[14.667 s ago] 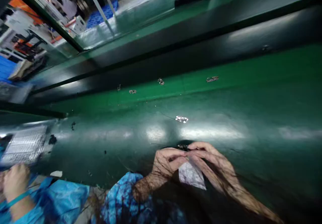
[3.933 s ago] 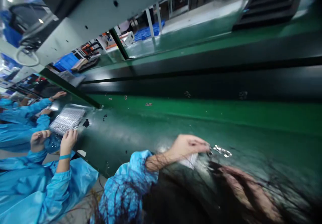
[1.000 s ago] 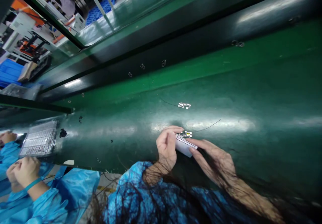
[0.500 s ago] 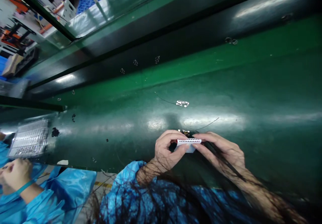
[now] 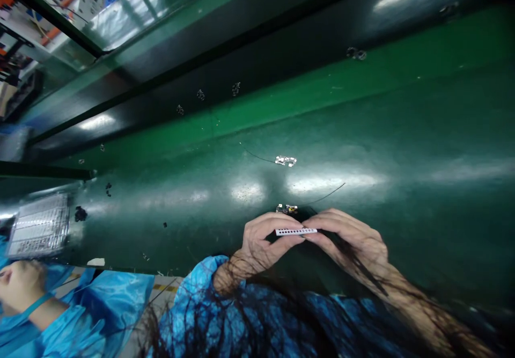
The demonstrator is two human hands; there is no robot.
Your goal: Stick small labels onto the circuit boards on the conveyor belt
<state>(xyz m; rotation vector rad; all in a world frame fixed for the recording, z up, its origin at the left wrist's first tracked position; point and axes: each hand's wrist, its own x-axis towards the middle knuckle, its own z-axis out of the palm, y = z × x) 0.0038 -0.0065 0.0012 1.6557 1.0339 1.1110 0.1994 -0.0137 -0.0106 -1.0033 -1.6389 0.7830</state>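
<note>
Both my hands meet over the near edge of the green conveyor belt [image 5: 402, 132]. My left hand [image 5: 260, 242] and my right hand [image 5: 350, 240] pinch the two ends of a thin white perforated strip [image 5: 296, 232], held edge-on between them. Just beyond my fingertips a small electronic part [image 5: 286, 208] lies on the belt. Farther out lies a second small white part [image 5: 285, 160], with a thin dark wire beside it. Strands of dark hair hang across the lower view and partly veil my right forearm.
A neighbouring worker's hand [image 5: 18, 285] in a blue sleeve is at lower left, near a clear tray [image 5: 38, 232] of small parts. Several tiny parts [image 5: 200, 95] lie along the belt's dark far rail. Shelves and equipment stand at upper left.
The white strip has tilted from showing its face to lying edge-on between my fingers. My hands stay in place, and the view has shifted slightly.
</note>
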